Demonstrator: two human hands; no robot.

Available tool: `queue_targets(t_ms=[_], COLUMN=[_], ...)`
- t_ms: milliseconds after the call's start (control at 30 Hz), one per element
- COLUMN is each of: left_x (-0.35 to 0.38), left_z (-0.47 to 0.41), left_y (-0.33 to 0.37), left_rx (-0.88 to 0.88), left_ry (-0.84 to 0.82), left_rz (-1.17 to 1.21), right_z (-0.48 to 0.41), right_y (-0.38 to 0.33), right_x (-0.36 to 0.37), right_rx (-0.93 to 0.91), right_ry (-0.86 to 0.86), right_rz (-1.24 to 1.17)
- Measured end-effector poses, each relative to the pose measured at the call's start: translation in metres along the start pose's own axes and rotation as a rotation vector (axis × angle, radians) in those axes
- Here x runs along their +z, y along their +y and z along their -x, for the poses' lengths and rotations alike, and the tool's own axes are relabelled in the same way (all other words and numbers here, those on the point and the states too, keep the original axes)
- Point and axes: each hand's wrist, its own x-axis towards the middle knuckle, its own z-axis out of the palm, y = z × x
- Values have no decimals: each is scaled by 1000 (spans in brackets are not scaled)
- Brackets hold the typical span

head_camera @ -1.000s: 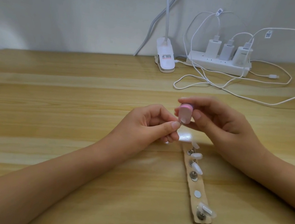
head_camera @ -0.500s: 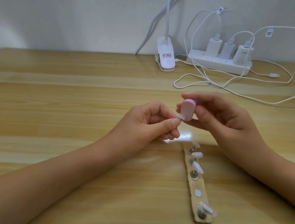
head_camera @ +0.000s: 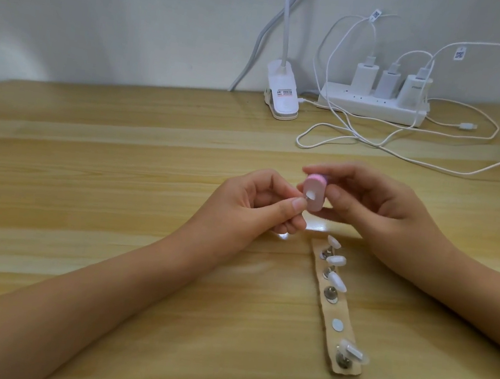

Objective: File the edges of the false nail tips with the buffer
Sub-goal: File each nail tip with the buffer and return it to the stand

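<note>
My left hand (head_camera: 259,204) pinches a small white false nail tip (head_camera: 93,167) between thumb and forefinger, holding it up against the flat face of a pink buffer block (head_camera: 97,167). My right hand (head_camera: 366,208) grips that buffer between thumb and fingers, just right of the tip. Both hands hover above the wooden table. Below them lies a tan holder strip (head_camera: 339,332) with metal studs, carrying several more white nail tips (head_camera: 337,281); one round stud spot on it stands bare.
A white power strip (head_camera: 375,108) with three chargers sits against the back wall, its white cables (head_camera: 343,137) looping over the table behind my hands. A white clip lamp base (head_camera: 64,72) stands to its left. The wooden table (head_camera: 83,200) stretches to the left.
The buffer has turned so its flat face shows toward me, and the nail tip now lies against that face. Both hands shifted slightly upward and left.
</note>
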Motion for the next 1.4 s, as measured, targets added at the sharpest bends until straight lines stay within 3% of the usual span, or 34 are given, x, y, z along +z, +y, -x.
queue_targets(t_ms=[167, 400, 800, 1400], left_x=[0, -1, -2, 1], left_z=[0, 0, 1, 1], left_y=[0, 0, 0, 2], left_rx=[2, 6, 10, 13], left_ry=[4, 30, 5, 15], left_rz=[-2, 15, -14, -24], right_z=[-1, -6, -5, 1], right_y=[2, 2, -1, -5], right_x=[0, -8, -6, -1], right_rx=[26, -41, 0, -79], right_ry=[-30, 119, 121, 83], right_rz=[40, 46, 38, -38])
